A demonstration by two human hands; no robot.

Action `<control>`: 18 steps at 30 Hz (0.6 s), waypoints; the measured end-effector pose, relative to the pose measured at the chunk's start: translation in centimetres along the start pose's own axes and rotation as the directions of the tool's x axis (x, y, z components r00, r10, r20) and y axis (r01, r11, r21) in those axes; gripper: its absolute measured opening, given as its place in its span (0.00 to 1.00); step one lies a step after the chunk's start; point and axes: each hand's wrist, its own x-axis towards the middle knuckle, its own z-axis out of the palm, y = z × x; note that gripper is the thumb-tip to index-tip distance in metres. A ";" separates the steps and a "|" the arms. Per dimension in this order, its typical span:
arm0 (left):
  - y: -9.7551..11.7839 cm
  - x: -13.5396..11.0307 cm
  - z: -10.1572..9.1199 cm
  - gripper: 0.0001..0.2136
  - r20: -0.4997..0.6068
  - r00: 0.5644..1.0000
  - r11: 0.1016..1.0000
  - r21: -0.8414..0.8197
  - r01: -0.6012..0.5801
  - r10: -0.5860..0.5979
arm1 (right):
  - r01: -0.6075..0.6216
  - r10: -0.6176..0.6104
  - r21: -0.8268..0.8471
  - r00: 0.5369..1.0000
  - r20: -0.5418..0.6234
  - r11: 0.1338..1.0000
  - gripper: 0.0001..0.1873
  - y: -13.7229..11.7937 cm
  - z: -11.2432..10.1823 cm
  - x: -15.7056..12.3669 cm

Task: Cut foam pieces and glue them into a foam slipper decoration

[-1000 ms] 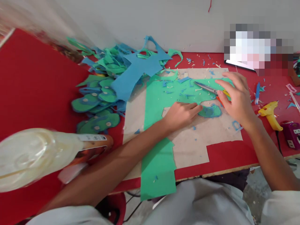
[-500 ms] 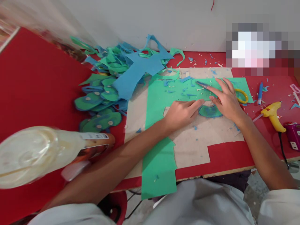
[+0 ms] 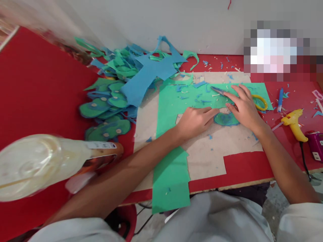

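Note:
My left hand [image 3: 195, 121] is closed on the white sheet, index finger and thumb together; anything pinched in them is too small to make out. Its fingertips are close to the left end of a green oval piece with a blue edge [image 3: 225, 119], which lies flat. My right hand [image 3: 243, 108] rests just above and right of that piece, fingers stretched out and apart, thumb near its upper edge. Partly under this hand lie scissors with yellow handles [image 3: 264, 103], their blades pointing left over a green foam sheet [image 3: 174, 104].
A pile of blue and green offcuts [image 3: 148, 72] lies back left, with several stacked green-blue cutouts [image 3: 108, 129] before it. A lidded drink cup [image 3: 68, 158] stands front left. Rightward are a blue pen [image 3: 280, 100], a yellow glue gun [image 3: 295, 126] and a purple socket box [image 3: 316, 146].
Almost nothing differs. Both hands, the oval piece and the scissors keep their places; the whole view has shifted very slightly.

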 end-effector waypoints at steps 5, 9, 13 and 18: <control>0.0 0.0 0.1 0.15 0.007 1.000 1.000 -0.011 -0.007 0.007 | -0.005 0.005 0.038 1.000 -0.003 0.999 0.28 0.2 0.1 0.2; 0.0 0.0 0.2 0.16 -0.010 0.998 0.990 -0.121 0.068 -0.070 | -0.004 0.011 0.104 0.998 -0.068 0.995 0.28 0.8 -0.3 0.6; -1.1 1.7 -0.5 0.15 -0.002 0.975 0.934 -0.287 0.214 -0.224 | -0.047 0.069 0.119 0.980 -0.186 0.992 0.26 1.8 -0.9 0.8; -3.4 7.0 -0.9 0.10 0.148 0.968 0.960 -0.167 0.226 -0.203 | -0.098 0.102 0.036 0.982 -0.160 0.995 0.23 2.5 -0.2 0.4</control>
